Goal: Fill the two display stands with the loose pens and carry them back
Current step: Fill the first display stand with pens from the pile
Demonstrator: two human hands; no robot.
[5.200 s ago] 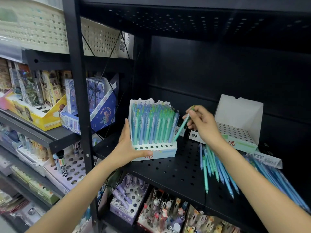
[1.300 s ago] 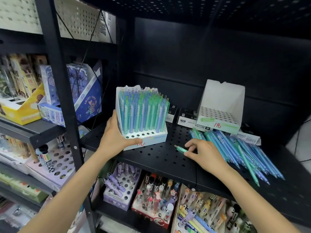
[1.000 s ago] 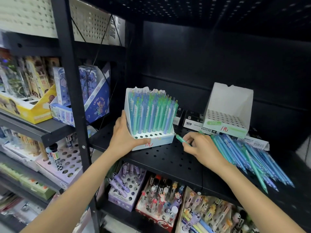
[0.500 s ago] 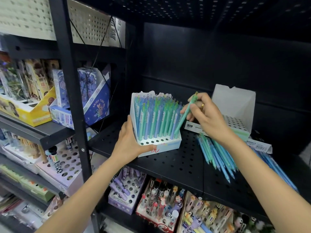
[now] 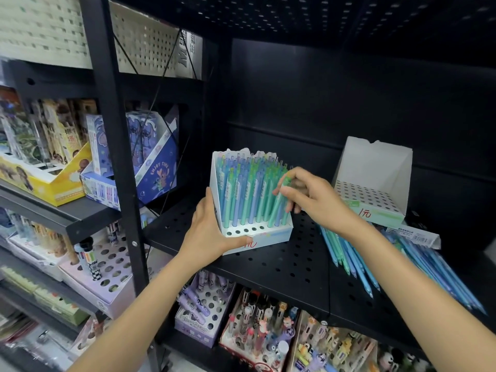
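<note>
On the black shelf (image 5: 268, 267), left hand (image 5: 208, 232) grips the nearly full stand (image 5: 249, 200) while right hand (image 5: 308, 194) pinches a green pen (image 5: 279, 202) into it; next it probably grabs from the loose pens (image 5: 357, 259) beside the empty stand (image 5: 373, 183).

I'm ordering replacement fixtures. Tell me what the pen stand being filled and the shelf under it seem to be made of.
Pen stand: looks like thin white card with a matte printed finish; folded side panels, a ragged top edge and punched round holes point to that.

Shelf: appears to be sheet metal coated matte black; it is thin, rigid and has regular rows of perforations. Whether the coating is paint or powder cannot be told.
</note>
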